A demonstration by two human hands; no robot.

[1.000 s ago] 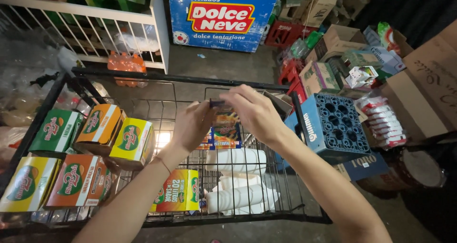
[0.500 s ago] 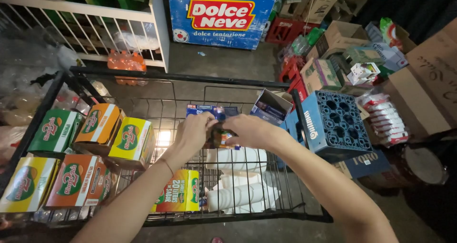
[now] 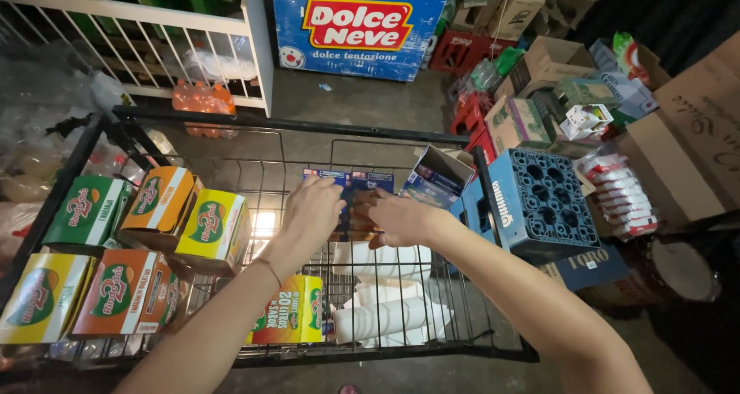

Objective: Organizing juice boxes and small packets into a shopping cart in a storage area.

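**A:** Figure, near to far: at the near rail of the wire cart (image 3: 385, 353) lie a yellow-and-red carton (image 3: 291, 311) and a stack of white cups (image 3: 389, 317); where do the hands sit?

**B:** Above the cart's middle; the left hand (image 3: 311, 209) and right hand (image 3: 398, 217) meet on a small dark packet (image 3: 356, 218), fingers curled round its two ends; both grip it, neither lies flat or spread.

**A:** And the packet itself?

**B:** Held clear of the cart floor, between the two hands, just in front of a blue flat box (image 3: 351, 181) toward the far rail; its underside is hidden, so I cannot tell whether it touches anything below.

**A:** How is this step best handled?

**B:** In my judgement: keep both hands on the ends so the packet stays level; move it slowly over the wire, since small things slip through the gaps; keep the wrists clear of the open blue carton (image 3: 435, 178) at the far right corner, which is tilted and looks easy to knock.

**A:** Along the left side?

**B:** Green, orange and yellow drink cartons (image 3: 212, 226) in a row, well apart from the hands; beyond the right edge, a blue plastic crate (image 3: 543, 205) on the floor.
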